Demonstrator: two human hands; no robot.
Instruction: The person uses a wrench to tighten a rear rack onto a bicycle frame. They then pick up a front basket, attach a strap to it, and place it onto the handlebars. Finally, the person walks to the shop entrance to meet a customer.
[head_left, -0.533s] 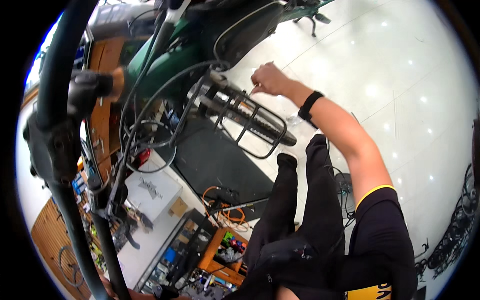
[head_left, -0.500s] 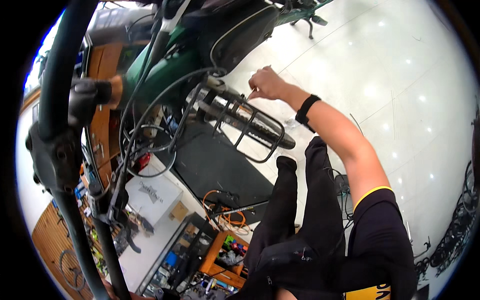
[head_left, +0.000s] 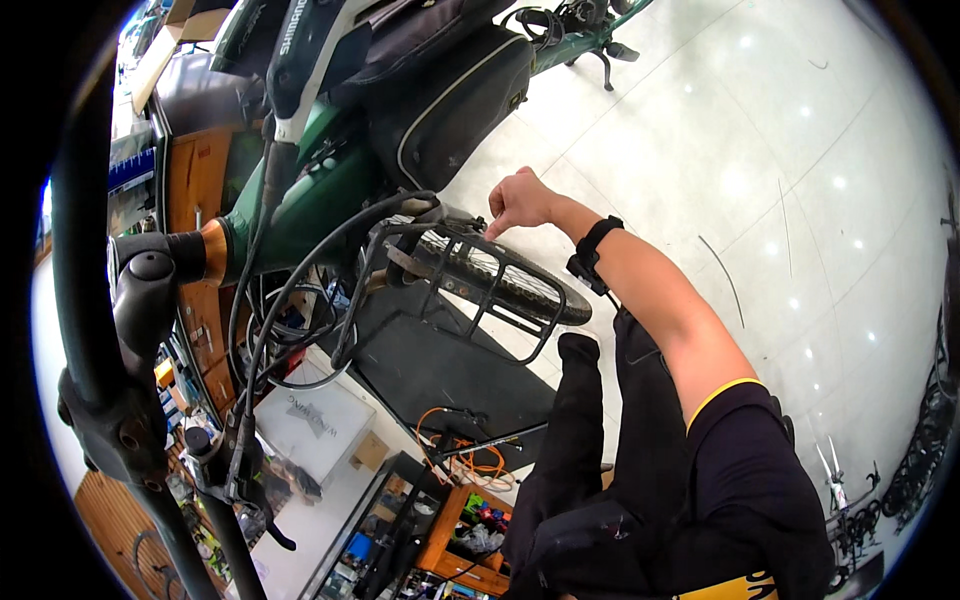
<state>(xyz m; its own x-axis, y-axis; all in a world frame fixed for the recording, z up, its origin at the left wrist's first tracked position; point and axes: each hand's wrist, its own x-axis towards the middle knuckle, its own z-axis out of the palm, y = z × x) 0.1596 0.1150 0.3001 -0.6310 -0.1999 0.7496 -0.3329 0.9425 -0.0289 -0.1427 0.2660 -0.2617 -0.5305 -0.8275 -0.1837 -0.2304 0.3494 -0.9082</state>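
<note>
My right hand (head_left: 522, 203) is closed, its fingers curled and the thumb pointing down, beside the upper end of a black metal rack (head_left: 490, 285). Whatever the fingertips pinch is hidden or too small to make out. Under the rack sits the knobbly tyre (head_left: 540, 300) of a bicycle wheel. The bicycle has a dark green frame (head_left: 300, 200) and a black handlebar (head_left: 85, 250) close by on the left. Black cables (head_left: 330, 260) loop from the handlebar toward the rack. My left hand is out of view.
Below the rack lies a dark mat (head_left: 430, 350), with an orange cord (head_left: 480, 462) at its near end. A brake lever (head_left: 270, 520) juts out at lower left. Nearby stand a white box (head_left: 315, 420) and a wooden drawer unit (head_left: 450, 555). Thin cable pieces (head_left: 725, 280) lie on the pale floor.
My right hand sits slightly lower in view, its thumb now pointing down by the rack. The bicycle appears shifted as the view moves. A hand at the lower left edge has gone out of view.
</note>
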